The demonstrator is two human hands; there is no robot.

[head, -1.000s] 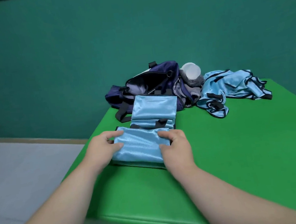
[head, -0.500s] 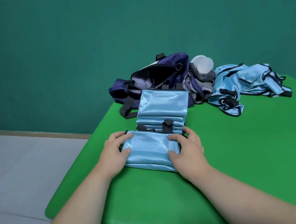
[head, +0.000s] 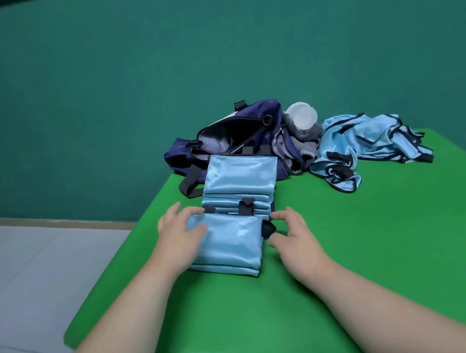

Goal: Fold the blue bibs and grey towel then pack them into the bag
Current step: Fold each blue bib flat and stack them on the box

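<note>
A folded blue bib [head: 230, 242] lies on the green table in front of me. My left hand [head: 179, 233] rests flat on its left edge with straight fingers. Just off the bib's right edge, my right hand [head: 292, 234] hovers with relaxed, slightly spread fingers and holds nothing. Behind the bib sits a stack of folded blue bibs [head: 239, 180]. The dark navy bag [head: 233, 139] stands unzipped at the table's far edge. A grey towel [head: 304, 137] lies bunched against the bag's right side. A heap of unfolded blue bibs [head: 367, 148] lies further right.
A clear plastic cup or lid [head: 303, 115] sits on top of the grey towel. The green table [head: 377, 247] ends at a left edge above a grey tiled floor [head: 21, 284]. A teal wall stands behind.
My right hand has lifted off the folded bib and moved just to its right. My left hand stays on the left edge. The camera has shifted slightly.
</note>
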